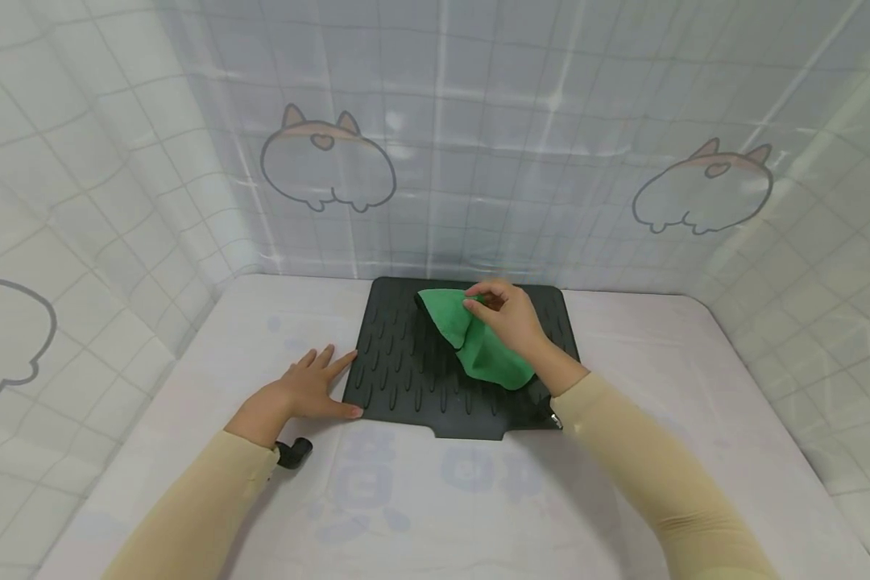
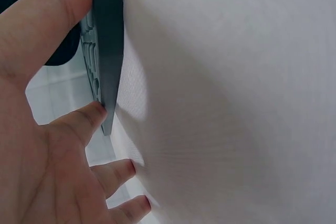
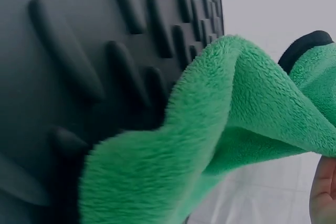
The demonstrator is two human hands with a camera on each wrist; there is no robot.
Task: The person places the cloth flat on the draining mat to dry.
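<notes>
White tabletop (image 1: 645, 354): green cloth (image 1: 491, 357) in right hand (image 1: 511, 319).

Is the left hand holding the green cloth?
No, the right hand pinches the green cloth; the left hand touches the black mat.

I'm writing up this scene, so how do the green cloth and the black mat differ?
The green cloth is fuzzy, while the black mat has raised ridges. The cloth is folded with part raised; the mat lies flat. The folded cloth covers only part of the larger mat. Both are touched: the right hand pinches the cloth, the left hand touches the mat's edge.
</notes>
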